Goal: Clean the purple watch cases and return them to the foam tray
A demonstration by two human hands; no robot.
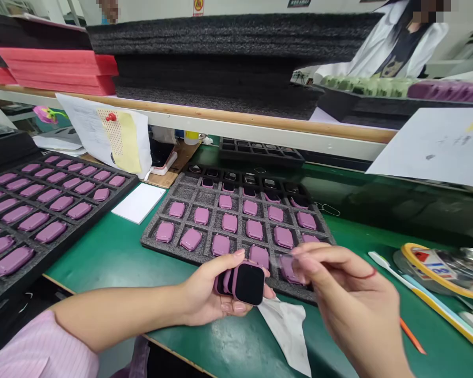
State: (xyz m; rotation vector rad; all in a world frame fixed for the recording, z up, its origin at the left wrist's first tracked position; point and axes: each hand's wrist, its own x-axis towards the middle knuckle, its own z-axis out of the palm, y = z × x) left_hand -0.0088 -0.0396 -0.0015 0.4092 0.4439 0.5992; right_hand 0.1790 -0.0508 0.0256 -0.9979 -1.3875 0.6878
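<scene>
My left hand [208, 294] is wrapped round a small stack of watch bodies [249, 283] with purple frames; the front one shows its black screen. To its right, my right hand [350, 294] pinches a thin clear film [286, 262] between thumb and fingers. Behind both hands lies a grey foam tray [185, 251] with purple watch cases [229, 222] in its compartments; some in the back rows show black screens. A white cloth [289, 331] lies below the held watches, close to my left fingertips.
Another foam tray of purple cases [51, 231] is at left, beside a white pad [139, 202]. A toothbrush [390, 265], an orange-rimmed container [441, 270] and an orange stick [413, 336] lie right. A shelf [220, 122] with black foam [220, 63] crosses behind; a person [398, 47] is beyond.
</scene>
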